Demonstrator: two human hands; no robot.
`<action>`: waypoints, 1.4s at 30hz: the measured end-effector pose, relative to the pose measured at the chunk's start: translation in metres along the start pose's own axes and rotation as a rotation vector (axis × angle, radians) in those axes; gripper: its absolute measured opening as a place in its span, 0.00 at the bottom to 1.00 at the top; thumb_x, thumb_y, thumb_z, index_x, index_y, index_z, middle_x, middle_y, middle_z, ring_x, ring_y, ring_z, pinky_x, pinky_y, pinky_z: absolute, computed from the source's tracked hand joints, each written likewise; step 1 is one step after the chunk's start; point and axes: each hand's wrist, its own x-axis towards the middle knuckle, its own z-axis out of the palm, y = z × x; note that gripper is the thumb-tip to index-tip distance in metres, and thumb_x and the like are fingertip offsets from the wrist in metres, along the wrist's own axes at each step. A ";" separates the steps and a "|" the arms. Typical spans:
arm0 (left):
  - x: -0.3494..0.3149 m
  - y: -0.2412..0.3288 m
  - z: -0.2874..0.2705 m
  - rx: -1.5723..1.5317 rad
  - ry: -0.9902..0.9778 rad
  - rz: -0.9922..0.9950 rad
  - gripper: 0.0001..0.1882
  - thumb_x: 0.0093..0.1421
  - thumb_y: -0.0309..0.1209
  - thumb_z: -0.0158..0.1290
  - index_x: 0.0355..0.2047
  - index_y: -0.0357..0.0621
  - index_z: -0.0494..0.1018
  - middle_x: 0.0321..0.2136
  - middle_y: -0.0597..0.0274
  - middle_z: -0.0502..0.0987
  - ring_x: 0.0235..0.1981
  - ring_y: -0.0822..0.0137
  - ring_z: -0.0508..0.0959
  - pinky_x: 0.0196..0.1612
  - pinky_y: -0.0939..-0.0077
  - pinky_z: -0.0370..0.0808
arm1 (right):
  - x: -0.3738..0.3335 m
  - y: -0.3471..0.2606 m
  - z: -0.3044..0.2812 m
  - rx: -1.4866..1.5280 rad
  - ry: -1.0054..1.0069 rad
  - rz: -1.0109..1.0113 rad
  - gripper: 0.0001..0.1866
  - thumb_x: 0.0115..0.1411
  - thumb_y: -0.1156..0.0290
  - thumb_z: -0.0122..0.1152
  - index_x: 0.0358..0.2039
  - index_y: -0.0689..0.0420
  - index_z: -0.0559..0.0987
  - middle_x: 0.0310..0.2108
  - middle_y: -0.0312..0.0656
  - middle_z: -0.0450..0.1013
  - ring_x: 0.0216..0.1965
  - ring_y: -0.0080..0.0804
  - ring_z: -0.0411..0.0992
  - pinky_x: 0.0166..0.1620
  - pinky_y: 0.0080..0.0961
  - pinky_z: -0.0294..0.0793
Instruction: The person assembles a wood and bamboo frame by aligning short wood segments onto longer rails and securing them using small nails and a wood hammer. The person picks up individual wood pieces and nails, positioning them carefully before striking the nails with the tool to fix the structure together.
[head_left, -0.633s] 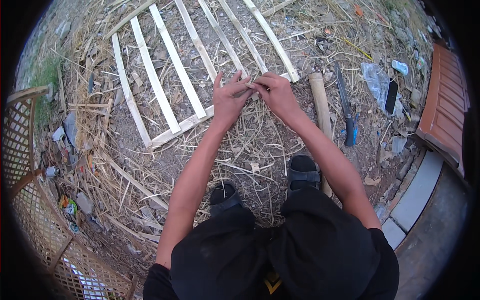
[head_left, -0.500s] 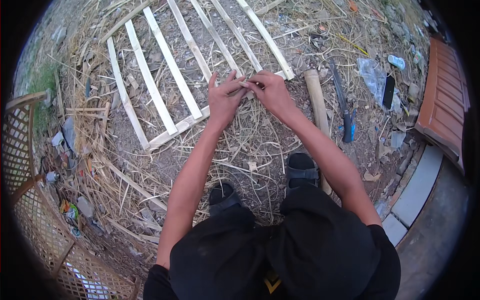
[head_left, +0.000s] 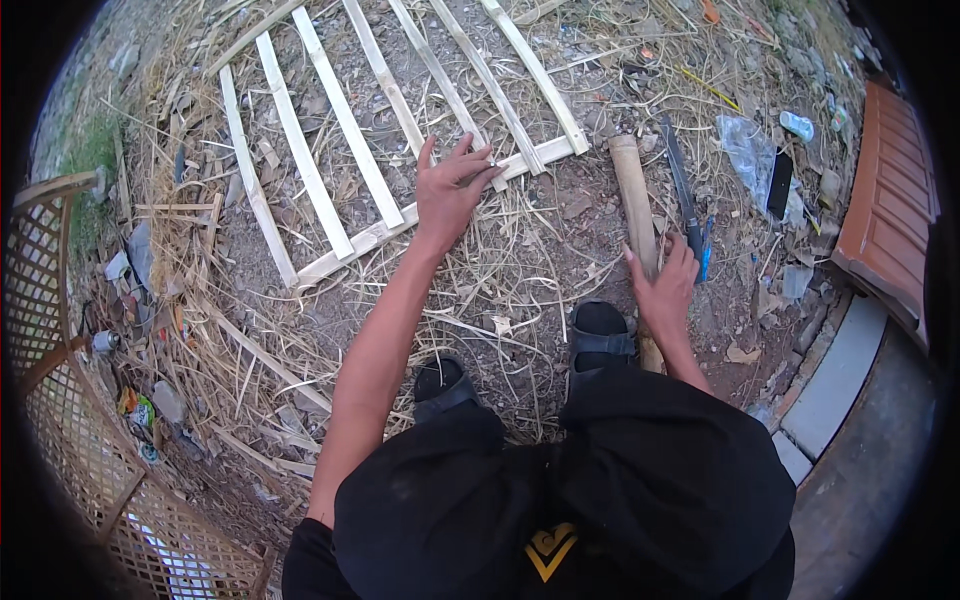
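My left hand (head_left: 452,195) rests at the near wooden rail (head_left: 345,262) of a slatted frame, beside the end of a pale slat (head_left: 440,78). Its thumb and forefinger pinch together over the rail while the other fingers stick out; what they hold, if anything, is too small to make out. To the right, my right hand (head_left: 668,295) is over a thick wooden club (head_left: 630,180) lying on the ground. Thumb and fingers are spread to either side of the club, not closed round it. The palm hides part of the wood.
A long knife (head_left: 680,175) with a dark handle lies right of the club, near a clear plastic bag (head_left: 742,150) and a can (head_left: 795,125). Brown ridged panels (head_left: 885,190) border the right; a wooden lattice (head_left: 75,430) stands left. Wood strips litter the ground.
My right hand has left the left hand's side and moved right and nearer, down to the club. The left hand has stayed at the rail.
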 end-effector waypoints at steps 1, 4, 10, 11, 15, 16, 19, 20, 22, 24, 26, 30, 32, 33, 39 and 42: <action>0.000 0.001 -0.001 -0.005 0.004 -0.006 0.06 0.56 0.31 0.68 0.35 0.51 0.87 0.45 0.62 0.86 0.60 0.60 0.78 0.74 0.48 0.48 | -0.012 0.012 0.000 -0.055 -0.043 0.032 0.30 0.62 0.55 0.68 0.55 0.64 0.72 0.49 0.56 0.71 0.52 0.55 0.68 0.56 0.48 0.67; 0.001 0.003 0.000 -0.024 0.001 -0.020 0.06 0.57 0.30 0.67 0.36 0.51 0.87 0.45 0.62 0.86 0.61 0.60 0.78 0.74 0.49 0.47 | -0.034 0.028 -0.001 -0.120 -0.129 0.084 0.31 0.62 0.53 0.67 0.55 0.65 0.73 0.49 0.56 0.71 0.51 0.57 0.68 0.56 0.49 0.66; 0.000 0.002 -0.002 -0.012 0.003 -0.039 0.06 0.58 0.31 0.67 0.36 0.49 0.87 0.44 0.59 0.86 0.60 0.59 0.78 0.74 0.49 0.48 | -0.042 0.033 0.010 -0.131 -0.160 0.106 0.30 0.63 0.52 0.65 0.53 0.66 0.74 0.48 0.58 0.72 0.52 0.58 0.69 0.55 0.51 0.67; 0.000 0.003 -0.002 -0.010 0.000 -0.038 0.06 0.58 0.31 0.67 0.36 0.49 0.87 0.44 0.59 0.86 0.60 0.59 0.78 0.74 0.49 0.48 | -0.043 0.033 0.010 -0.150 -0.171 0.092 0.29 0.64 0.53 0.65 0.52 0.66 0.74 0.48 0.58 0.72 0.52 0.57 0.69 0.54 0.52 0.67; 0.001 0.003 0.001 0.009 -0.001 -0.027 0.06 0.57 0.32 0.67 0.35 0.49 0.87 0.44 0.59 0.86 0.60 0.59 0.78 0.73 0.49 0.48 | -0.045 0.042 0.015 -0.083 -0.135 0.046 0.27 0.65 0.56 0.64 0.52 0.66 0.73 0.48 0.60 0.72 0.51 0.60 0.69 0.53 0.53 0.68; 0.001 0.002 0.003 0.008 0.001 -0.025 0.06 0.57 0.32 0.67 0.35 0.49 0.87 0.44 0.59 0.86 0.60 0.59 0.78 0.73 0.49 0.49 | -0.044 0.038 0.010 -0.004 -0.115 0.068 0.26 0.65 0.57 0.64 0.53 0.65 0.72 0.45 0.62 0.73 0.48 0.62 0.71 0.50 0.53 0.70; 0.002 0.006 0.004 0.017 0.017 -0.001 0.06 0.57 0.30 0.66 0.36 0.52 0.88 0.43 0.61 0.86 0.60 0.59 0.78 0.73 0.48 0.49 | -0.040 0.017 -0.013 0.149 -0.160 0.111 0.24 0.66 0.59 0.64 0.53 0.64 0.70 0.41 0.64 0.75 0.42 0.67 0.74 0.44 0.53 0.73; 0.000 0.005 0.003 0.027 0.027 0.006 0.06 0.57 0.30 0.67 0.36 0.52 0.87 0.43 0.61 0.86 0.60 0.59 0.79 0.72 0.48 0.50 | -0.036 0.009 -0.021 0.220 -0.219 0.128 0.24 0.67 0.59 0.63 0.54 0.62 0.69 0.38 0.64 0.76 0.38 0.68 0.75 0.40 0.53 0.74; -0.001 0.003 0.000 0.058 0.028 0.017 0.06 0.57 0.30 0.67 0.36 0.52 0.87 0.43 0.61 0.86 0.59 0.58 0.79 0.72 0.48 0.50 | -0.028 -0.007 -0.033 0.279 -0.265 0.022 0.23 0.67 0.59 0.63 0.54 0.62 0.69 0.36 0.64 0.76 0.37 0.68 0.76 0.39 0.53 0.74; -0.002 0.002 -0.004 0.096 0.032 0.027 0.07 0.57 0.30 0.67 0.36 0.52 0.87 0.43 0.61 0.86 0.59 0.58 0.79 0.72 0.48 0.50 | -0.024 -0.018 -0.031 0.344 -0.314 -0.089 0.23 0.67 0.60 0.63 0.54 0.61 0.69 0.35 0.64 0.76 0.36 0.67 0.77 0.37 0.53 0.75; -0.002 0.003 -0.003 0.090 0.044 0.048 0.06 0.57 0.32 0.67 0.34 0.48 0.87 0.43 0.60 0.86 0.59 0.59 0.79 0.72 0.49 0.52 | -0.022 -0.027 -0.031 0.294 -0.406 -0.216 0.24 0.67 0.60 0.63 0.54 0.61 0.69 0.36 0.64 0.76 0.38 0.66 0.77 0.39 0.52 0.76; -0.001 0.001 0.002 0.100 0.056 0.055 0.06 0.56 0.32 0.68 0.33 0.48 0.86 0.40 0.61 0.87 0.58 0.61 0.80 0.72 0.49 0.53 | -0.023 -0.031 -0.017 0.285 -0.448 -0.257 0.25 0.67 0.59 0.63 0.56 0.61 0.68 0.37 0.63 0.77 0.39 0.66 0.77 0.39 0.53 0.76; -0.001 0.001 0.001 0.113 0.056 0.063 0.06 0.56 0.32 0.68 0.34 0.47 0.86 0.40 0.61 0.87 0.58 0.61 0.80 0.72 0.49 0.53 | -0.018 -0.033 -0.014 0.214 -0.522 -0.233 0.26 0.67 0.59 0.63 0.57 0.62 0.66 0.38 0.63 0.77 0.39 0.66 0.77 0.40 0.54 0.77; -0.001 0.001 0.001 0.122 0.050 0.073 0.06 0.56 0.31 0.68 0.34 0.47 0.86 0.40 0.61 0.87 0.58 0.61 0.80 0.72 0.49 0.53 | -0.017 -0.033 -0.014 0.213 -0.522 -0.239 0.26 0.67 0.59 0.63 0.57 0.62 0.66 0.38 0.63 0.77 0.39 0.66 0.77 0.40 0.54 0.77; -0.001 0.002 0.003 0.107 0.046 0.058 0.07 0.56 0.32 0.68 0.34 0.47 0.87 0.39 0.62 0.87 0.58 0.61 0.80 0.72 0.49 0.54 | -0.021 -0.037 -0.020 0.284 -0.496 -0.270 0.25 0.67 0.60 0.62 0.56 0.63 0.66 0.36 0.64 0.77 0.39 0.67 0.77 0.40 0.54 0.76; 0.000 0.000 0.004 0.098 0.054 0.062 0.07 0.56 0.33 0.68 0.35 0.48 0.87 0.40 0.62 0.87 0.58 0.61 0.80 0.72 0.49 0.53 | -0.016 -0.041 -0.020 0.244 -0.567 -0.152 0.25 0.67 0.62 0.63 0.55 0.64 0.66 0.34 0.64 0.77 0.38 0.67 0.77 0.38 0.54 0.76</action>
